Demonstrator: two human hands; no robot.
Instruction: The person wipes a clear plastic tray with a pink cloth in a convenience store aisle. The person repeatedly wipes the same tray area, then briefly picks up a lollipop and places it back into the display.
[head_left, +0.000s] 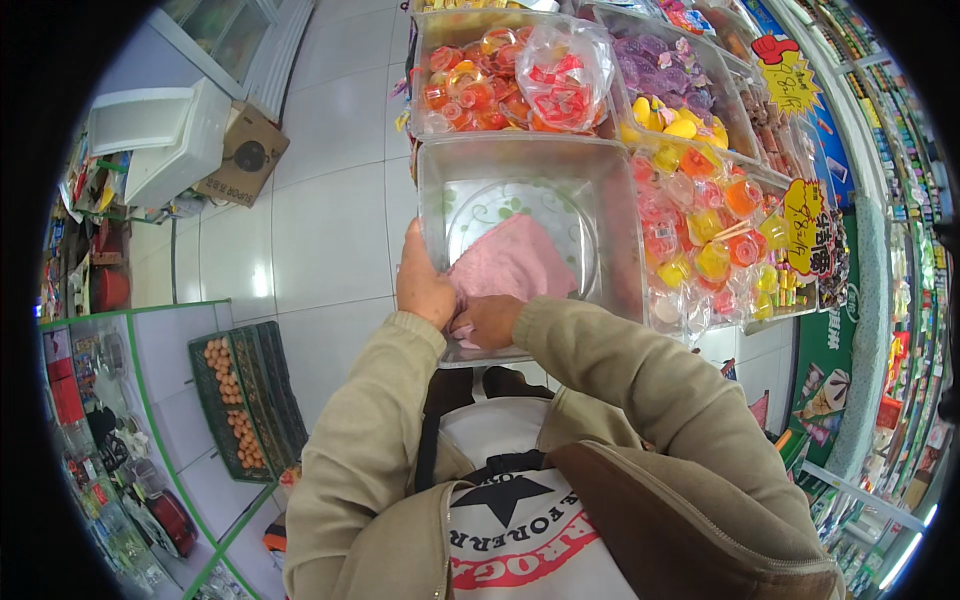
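Note:
In front of me is a clear plastic bin (525, 159) with a round, leaf-patterned base showing at its bottom. A pink cloth (517, 259) lies spread partly across that bottom. My left hand (424, 281) grips the bin's left wall near its front corner, thumb outside along the rim. Inside the bin, at the front left corner, my right hand (487, 321) presses down with a bunched end of the cloth in its fingers. Some of the right fingertips are hidden in the cloth.
Beyond the bin stands another bin of orange and red jelly cups (472, 82) with a plastic bag (564, 75) on top. Wrapped jellies (705, 225) fill the bin at right. Crates of eggs (232, 405) and a cardboard box (244, 157) stand on the left.

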